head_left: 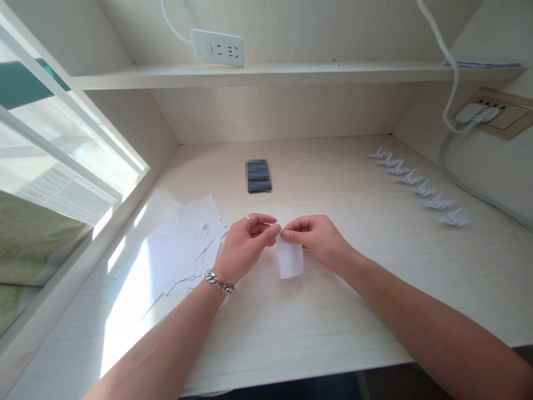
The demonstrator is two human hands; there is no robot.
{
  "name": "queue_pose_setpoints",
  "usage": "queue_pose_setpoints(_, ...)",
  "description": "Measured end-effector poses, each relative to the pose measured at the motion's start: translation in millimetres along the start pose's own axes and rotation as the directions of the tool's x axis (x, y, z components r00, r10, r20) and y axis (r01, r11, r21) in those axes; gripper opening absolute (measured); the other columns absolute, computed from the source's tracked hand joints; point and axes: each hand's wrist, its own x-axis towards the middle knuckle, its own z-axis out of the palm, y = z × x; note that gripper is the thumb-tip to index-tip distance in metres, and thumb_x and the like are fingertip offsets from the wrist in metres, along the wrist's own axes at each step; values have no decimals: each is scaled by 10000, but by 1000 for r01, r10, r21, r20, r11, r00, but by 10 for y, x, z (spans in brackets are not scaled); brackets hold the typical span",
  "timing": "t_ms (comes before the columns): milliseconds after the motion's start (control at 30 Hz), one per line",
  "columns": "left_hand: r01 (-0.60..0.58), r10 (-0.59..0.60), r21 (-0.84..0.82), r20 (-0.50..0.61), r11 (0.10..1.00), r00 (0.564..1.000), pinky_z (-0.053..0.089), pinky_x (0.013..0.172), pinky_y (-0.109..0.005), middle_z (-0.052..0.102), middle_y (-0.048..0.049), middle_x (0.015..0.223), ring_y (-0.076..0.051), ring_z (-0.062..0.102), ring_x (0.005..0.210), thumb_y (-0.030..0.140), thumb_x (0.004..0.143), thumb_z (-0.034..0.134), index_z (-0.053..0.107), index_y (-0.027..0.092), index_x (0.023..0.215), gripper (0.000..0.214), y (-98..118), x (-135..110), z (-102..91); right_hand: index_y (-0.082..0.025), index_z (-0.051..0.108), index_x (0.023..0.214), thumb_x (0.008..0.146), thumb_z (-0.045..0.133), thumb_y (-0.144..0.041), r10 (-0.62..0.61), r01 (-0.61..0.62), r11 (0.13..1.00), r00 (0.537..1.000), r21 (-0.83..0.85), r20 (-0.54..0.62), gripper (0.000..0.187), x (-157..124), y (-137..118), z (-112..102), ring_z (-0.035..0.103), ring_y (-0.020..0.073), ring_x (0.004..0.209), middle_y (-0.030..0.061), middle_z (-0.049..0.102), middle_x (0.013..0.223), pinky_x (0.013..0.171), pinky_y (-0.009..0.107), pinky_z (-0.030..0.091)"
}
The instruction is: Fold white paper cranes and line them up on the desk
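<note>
A small white sheet of paper (290, 261) hangs between my two hands above the middle of the desk. My left hand (252, 239), wearing a ring and a chain bracelet, pinches its upper left edge between thumb and fingers. From the other side, my right hand (314, 236) grips the top of the same sheet, thumb in front. The paper's lower part hangs free toward me; its top edge is partly hidden by my fingers. Left of my left hand lies a loose spread of white paper sheets (172, 253). Several folded paper cranes (423, 189) stand in a slanting row at the right.
A dark, blurred-out rectangular object (259, 176) lies behind my hands. On the shelf (291, 74) rests a white power strip (217, 48). A white cable (452, 72) reaches a wall socket (506, 114) at the right. A window frame (125, 203) borders the desk's left side.
</note>
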Motion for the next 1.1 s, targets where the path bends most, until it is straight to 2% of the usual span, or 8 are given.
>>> queue_pose_setpoints(133, -6, 3, 89, 28, 996, 1000, 541, 731, -315, 688, -58, 750, -167, 648, 729, 491, 826, 639, 688, 150, 828, 344, -5, 6, 25, -176, 751, 731, 661, 793, -366, -8, 8, 1000, 1000, -15, -14, 207, -3, 4, -2, 578, 168, 691, 47, 694, 741, 632, 313, 413)
queue_pose_setpoints(267, -3, 8, 173, -28, 985, 1000, 502, 630, -271, 690, -46, 719, -151, 625, 666, 449, 783, 696, 687, 156, 785, 292, 0, 8, 39, -172, 760, 750, 685, 776, -348, -22, 22, 999, 1000, -46, 17, 189, -10, 14, 16, 599, 182, 735, 62, 712, 771, 664, 319, 430)
queue_pose_setpoints(400, -13, 23, 224, -40, 975, 999, 497, 641, -274, 675, -40, 684, -146, 613, 653, 426, 820, 651, 691, 151, 763, 284, 0, 21, 34, -167, 763, 771, 691, 771, -351, -14, 15, 998, 1000, -59, 11, 200, -5, 19, 30, 599, 177, 727, 64, 715, 780, 651, 313, 431)
queue_pose_setpoints(567, 34, -34, 16, 19, 999, 999, 549, 735, -337, 683, -59, 767, -171, 649, 734, 468, 845, 608, 652, 139, 799, 334, -40, 39, 34, -165, 753, 761, 685, 773, -361, -26, 25, 999, 999, -43, -19, 211, -2, 15, 29, 598, 168, 706, 55, 712, 769, 640, 306, 440)
queue_pose_setpoints(700, 92, -95, 31, 109, 995, 990, 545, 690, -318, 693, -61, 767, -172, 648, 718, 383, 730, 759, 638, 133, 835, 297, -51, 30, 26, -160, 745, 749, 680, 777, -348, -37, 35, 999, 998, -35, -47, 204, 2, 16, 18, 605, 172, 708, 60, 710, 763, 647, 311, 457)
queue_pose_setpoints(900, 96, -96, 22, 34, 995, 995, 536, 662, -292, 715, -68, 791, -159, 657, 704, 300, 701, 788, 648, 127, 847, 266, -53, 34, 8, -160, 742, 786, 702, 758, -335, -5, 5, 1000, 1000, 0, -3, 195, 20, 14, 11, 637, 188, 776, 65, 712, 818, 704, 329, 505)
queue_pose_setpoints(1100, 92, -92, 15, 0, 996, 996, 527, 640, -286, 728, -67, 772, -158, 659, 682, 271, 688, 795, 652, 126, 854, 263, -29, 43, 11, -153, 732, 794, 706, 750, -315, -35, 35, 999, 999, -42, -12, 186, 13, -2, 5, 635, 177, 740, 63, 708, 799, 656, 314, 507)
